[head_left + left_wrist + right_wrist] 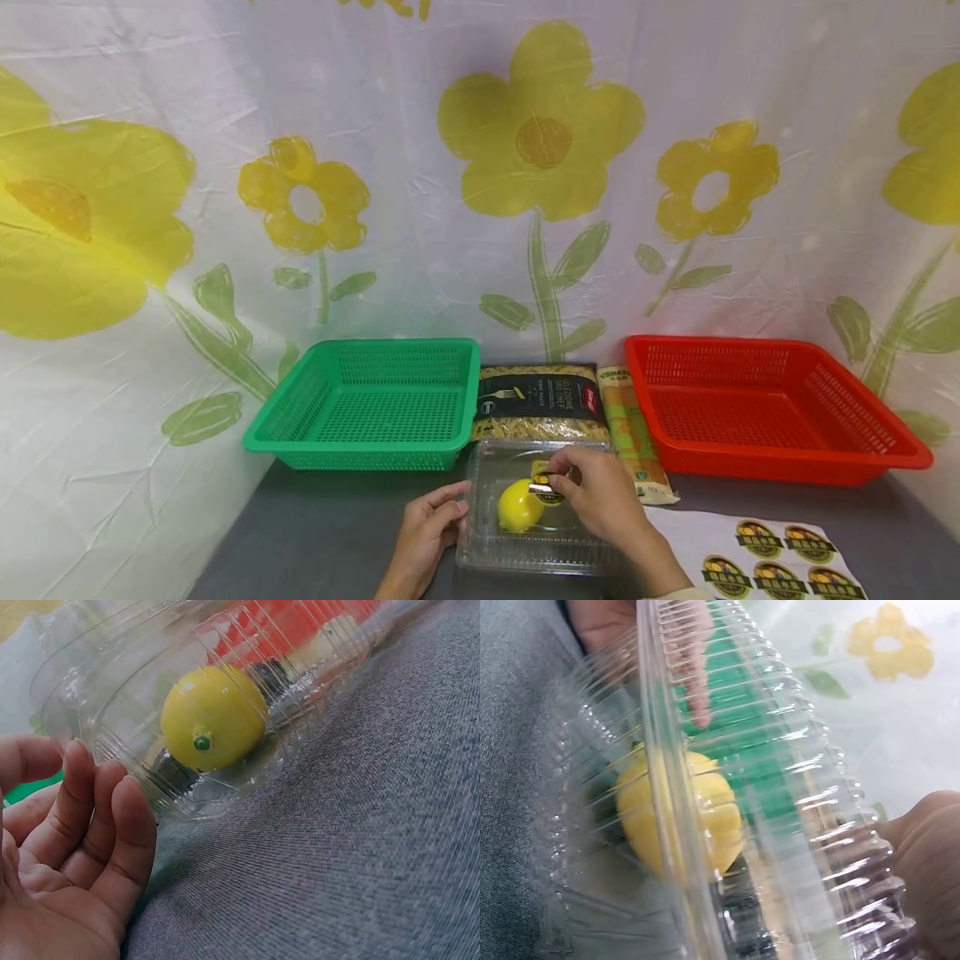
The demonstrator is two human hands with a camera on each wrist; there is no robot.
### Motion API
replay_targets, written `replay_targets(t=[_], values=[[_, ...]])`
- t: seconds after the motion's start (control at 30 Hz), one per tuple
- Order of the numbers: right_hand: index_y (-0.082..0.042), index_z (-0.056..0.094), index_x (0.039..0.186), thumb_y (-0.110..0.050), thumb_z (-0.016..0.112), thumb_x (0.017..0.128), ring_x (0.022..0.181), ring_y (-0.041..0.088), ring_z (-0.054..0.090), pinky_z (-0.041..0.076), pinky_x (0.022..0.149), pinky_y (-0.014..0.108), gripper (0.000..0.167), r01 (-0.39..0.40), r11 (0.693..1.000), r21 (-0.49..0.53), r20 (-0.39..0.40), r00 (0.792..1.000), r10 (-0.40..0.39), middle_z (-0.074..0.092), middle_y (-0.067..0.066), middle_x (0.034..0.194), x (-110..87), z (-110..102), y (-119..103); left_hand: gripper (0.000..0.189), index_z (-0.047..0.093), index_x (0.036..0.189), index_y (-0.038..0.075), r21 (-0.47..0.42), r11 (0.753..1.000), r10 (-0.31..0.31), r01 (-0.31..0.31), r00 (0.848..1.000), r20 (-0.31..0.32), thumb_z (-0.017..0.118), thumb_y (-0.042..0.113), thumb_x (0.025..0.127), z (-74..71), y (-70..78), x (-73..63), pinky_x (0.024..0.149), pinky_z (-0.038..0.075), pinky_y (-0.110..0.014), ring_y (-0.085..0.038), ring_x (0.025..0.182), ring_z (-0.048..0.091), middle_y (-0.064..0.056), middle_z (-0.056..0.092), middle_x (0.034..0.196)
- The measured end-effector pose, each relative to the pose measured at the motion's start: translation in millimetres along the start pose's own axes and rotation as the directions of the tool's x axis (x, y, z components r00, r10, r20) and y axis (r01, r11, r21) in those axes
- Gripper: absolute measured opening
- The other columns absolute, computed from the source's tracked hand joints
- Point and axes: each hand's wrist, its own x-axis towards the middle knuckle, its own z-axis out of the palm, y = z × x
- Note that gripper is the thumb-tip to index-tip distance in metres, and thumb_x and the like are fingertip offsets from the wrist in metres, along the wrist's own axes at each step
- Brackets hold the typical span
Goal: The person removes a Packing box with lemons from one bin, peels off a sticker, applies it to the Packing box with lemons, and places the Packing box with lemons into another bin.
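A clear plastic clamshell box (540, 550) sits on the dark tabletop in front of the person, with a yellow lemon (521, 505) inside. The lemon (214, 716) shows its green stem tip in the left wrist view. At the box's left edge, the left hand (427, 533) holds the rim between thumb and fingers. Over the lid, the right hand (600, 492) pinches a dark round sticker (546, 488) with a yellow emblem. In the right wrist view the ribbed plastic box (847, 825) covers much of the scene, and the sticker cannot be made out.
A green basket (360, 460) stands at the back left, a red basket (787, 467) at the back right. Between them lie a pasta bag (536, 400) and a long noodle packet (637, 433). A sheet of stickers (690, 533) lies at the front right.
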Motion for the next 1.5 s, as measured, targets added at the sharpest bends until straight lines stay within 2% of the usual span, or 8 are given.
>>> replay_targets(t=[0.23,0.43,0.67,0.83,1.07,1.5], values=[[-0.027,0.072,0.083,-0.016,0.089,0.076,0.062,-0.001,0.047,0.038,0.057,0.025,0.022,0.021,0.998,-0.066,-0.024,0.999,-0.023,0.056,-0.020,0.074,0.5,1.3,1.1,0.046,0.054,0.139,-0.011,0.006,1.000,0.014,-0.014,1.000,0.005,0.062,0.006,0.097,0.2,0.4,1.7,0.057,0.053,-0.023,-0.007,0.066,0.059,0.003,0.066,0.077],[-0.023,0.074,0.090,-0.019,0.089,0.076,0.066,0.001,0.048,0.039,0.059,0.026,0.021,0.025,0.997,-0.078,-0.019,0.999,-0.026,0.056,-0.016,0.077,0.2,1.5,1.7,0.046,0.054,0.138,-0.012,0.006,1.000,0.016,-0.016,1.000,0.002,0.062,0.004,0.096,1.0,-0.1,1.0,0.058,0.053,-0.023,-0.006,0.066,0.060,0.004,0.066,0.078],[-0.026,0.078,0.078,-0.017,0.089,0.075,0.063,0.003,0.045,0.038,0.059,0.026,0.015,0.076,0.991,-0.107,-0.041,0.996,-0.080,0.051,-0.018,0.071,0.3,-0.2,6.0,0.046,0.053,0.138,-0.013,0.010,1.000,0.029,-0.029,0.999,0.014,0.062,0.004,0.096,4.5,1.3,2.3,0.060,0.055,-0.024,-0.007,0.066,0.061,0.003,0.066,0.076],[-0.023,0.079,0.077,-0.010,0.089,0.072,0.062,0.000,0.045,0.038,0.059,0.024,0.017,0.111,0.990,-0.088,-0.073,0.990,-0.118,0.053,-0.020,0.070,-0.4,0.8,7.4,0.047,0.053,0.139,-0.012,0.011,1.000,0.016,-0.016,1.000,0.014,0.062,0.005,0.096,4.2,1.7,1.6,0.059,0.054,-0.024,-0.007,0.066,0.060,0.004,0.067,0.072],[-0.023,0.081,0.080,-0.009,0.087,0.075,0.061,0.001,0.045,0.038,0.058,0.023,0.016,0.086,0.994,-0.069,-0.037,0.995,-0.089,0.052,-0.020,0.070,-2.0,0.5,6.6,0.045,0.055,0.139,-0.011,0.015,1.000,0.009,-0.009,1.000,0.002,0.062,0.007,0.097,1.3,-0.7,0.2,0.058,0.053,-0.024,-0.008,0.066,0.059,0.005,0.065,0.069],[-0.020,0.082,0.080,-0.002,0.085,0.076,0.061,0.002,0.043,0.037,0.056,0.023,0.019,0.060,0.998,-0.024,-0.026,0.998,-0.060,0.057,-0.017,0.072,-4.5,-2.8,0.3,0.045,0.057,0.138,-0.008,0.028,1.000,-0.009,0.009,1.000,0.003,0.063,0.010,0.098,-0.7,-0.3,-1.2,0.059,0.052,-0.024,-0.008,0.066,0.061,0.006,0.066,0.070]])
